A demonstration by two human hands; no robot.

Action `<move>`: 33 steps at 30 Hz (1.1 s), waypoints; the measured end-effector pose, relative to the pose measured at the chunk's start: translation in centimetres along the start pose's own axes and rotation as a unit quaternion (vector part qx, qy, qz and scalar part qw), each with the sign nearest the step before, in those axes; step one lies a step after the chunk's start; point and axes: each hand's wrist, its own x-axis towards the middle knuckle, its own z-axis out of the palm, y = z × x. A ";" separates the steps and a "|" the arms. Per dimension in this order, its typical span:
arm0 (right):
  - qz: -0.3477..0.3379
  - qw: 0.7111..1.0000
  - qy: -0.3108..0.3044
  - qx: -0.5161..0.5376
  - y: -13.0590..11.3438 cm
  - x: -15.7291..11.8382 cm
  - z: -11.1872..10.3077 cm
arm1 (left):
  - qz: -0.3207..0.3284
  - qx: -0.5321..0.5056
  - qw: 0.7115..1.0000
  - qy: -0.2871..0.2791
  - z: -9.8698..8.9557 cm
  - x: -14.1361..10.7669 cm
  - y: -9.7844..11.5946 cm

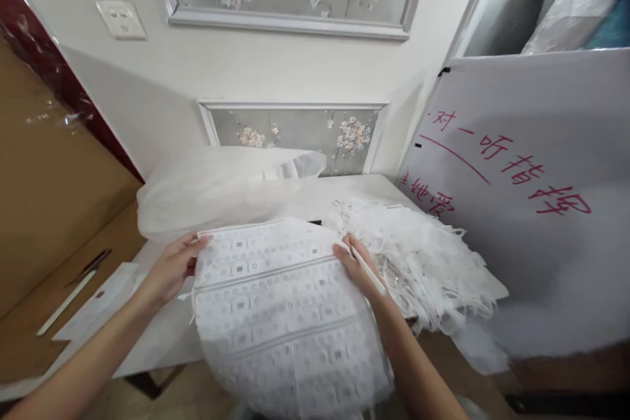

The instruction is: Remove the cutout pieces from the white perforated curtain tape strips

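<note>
A white patterned drawstring bag point(285, 302), thin and printed with grey bands and small shapes, hangs between my hands over the table's front edge. My left hand point(177, 266) pinches its upper left corner, with a short cord end sticking out below. At the upper right corner, my right hand point(359, 266) is closed on the bag's edge, and a white cord or strip runs past the fingers. Just right of that hand lies a heap of white bags with loose cords point(428, 262). Whether anything is inside the held bag I cannot tell.
A large translucent plastic bag point(207, 190) lies at the back of the white table point(364, 187). To the left are a brown cardboard surface point(59, 275), a pale stick point(66, 305) and a white paper point(98, 298). A whiteboard point(531, 210) with red writing stands at right.
</note>
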 end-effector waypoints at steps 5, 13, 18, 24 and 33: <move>0.045 0.994 -0.079 -0.069 7.0 0.5 6.4 | 0.043 0.035 0.998 0.043 -1.0 1.7 -10.9; -0.016 0.999 -0.032 0.021 9.3 0.4 6.0 | 0.073 0.032 0.994 0.073 -2.1 2.3 -12.5; -0.015 0.999 -0.034 0.034 9.0 0.4 5.8 | 0.052 0.017 0.993 0.100 -1.8 1.7 -12.3; -0.015 0.997 -0.046 0.066 8.9 0.2 5.6 | 0.036 0.018 0.993 0.115 -1.6 1.4 -11.9; -0.025 0.994 -0.018 0.106 8.1 0.3 5.5 | 0.052 -0.039 0.992 0.107 -1.8 0.8 -11.4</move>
